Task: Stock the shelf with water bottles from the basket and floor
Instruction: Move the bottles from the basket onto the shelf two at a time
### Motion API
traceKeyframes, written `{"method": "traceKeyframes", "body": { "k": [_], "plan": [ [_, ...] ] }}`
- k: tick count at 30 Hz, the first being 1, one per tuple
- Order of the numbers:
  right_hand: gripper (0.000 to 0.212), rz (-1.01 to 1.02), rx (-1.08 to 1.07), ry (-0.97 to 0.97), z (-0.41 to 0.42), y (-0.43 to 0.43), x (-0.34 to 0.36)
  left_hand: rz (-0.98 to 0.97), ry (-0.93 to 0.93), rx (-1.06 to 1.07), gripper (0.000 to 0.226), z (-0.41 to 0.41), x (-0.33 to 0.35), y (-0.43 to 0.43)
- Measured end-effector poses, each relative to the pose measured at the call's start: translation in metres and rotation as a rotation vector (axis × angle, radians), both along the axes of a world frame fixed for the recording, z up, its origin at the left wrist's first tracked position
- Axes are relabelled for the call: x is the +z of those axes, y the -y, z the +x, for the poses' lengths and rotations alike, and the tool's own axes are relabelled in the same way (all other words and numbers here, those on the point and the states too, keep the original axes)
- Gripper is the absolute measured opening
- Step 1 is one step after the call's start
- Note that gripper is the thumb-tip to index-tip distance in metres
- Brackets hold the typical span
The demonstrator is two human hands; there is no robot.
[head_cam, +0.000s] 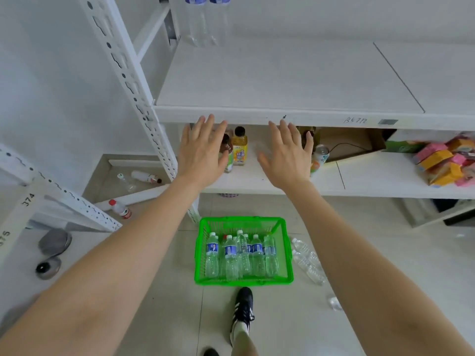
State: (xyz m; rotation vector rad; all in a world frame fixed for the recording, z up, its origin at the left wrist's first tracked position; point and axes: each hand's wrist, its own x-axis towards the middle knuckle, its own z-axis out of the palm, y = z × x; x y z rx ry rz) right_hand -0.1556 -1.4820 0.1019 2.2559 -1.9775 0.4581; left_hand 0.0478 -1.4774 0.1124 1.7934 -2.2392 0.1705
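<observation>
A green basket (203,255) stands on the floor below me, holding several clear water bottles (231,255) with blue labels. Two more clear bottles (307,260) lie on the floor just right of it. Two water bottles (205,19) stand upright at the back left of the white shelf (282,73). My left hand (203,150) and my right hand (288,152) are stretched out, palms down, fingers spread, just below the shelf's front edge. Neither holds anything.
The lower shelf (372,176) carries juice bottles (239,147), a can (320,156), a cardboard box (347,142) and coloured packets (444,160). A red-capped bottle (120,209) and other bottles lie on the floor at left by a second rack (64,199). My shoe (243,309) stands behind the basket.
</observation>
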Motion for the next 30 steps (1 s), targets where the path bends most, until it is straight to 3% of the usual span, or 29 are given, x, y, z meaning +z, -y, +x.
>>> {"method": "traceKeyframes", "body": {
  "k": [11,19,30],
  "plan": [
    [0.069,0.300,-0.013,-0.048,-0.038,-0.147,-0.098,0.208,0.017,0.060,0.068,-0.026,-0.103,-0.151],
    [0.069,0.403,-0.016,-0.044,-0.066,-0.228,-0.149,0.381,0.024,0.146,0.070,-0.038,-0.162,-0.246],
    [0.071,0.518,-0.112,-0.009,-0.044,-0.252,-0.219,0.472,0.047,0.136,0.069,-0.001,-0.220,-0.257]
  ]
}}
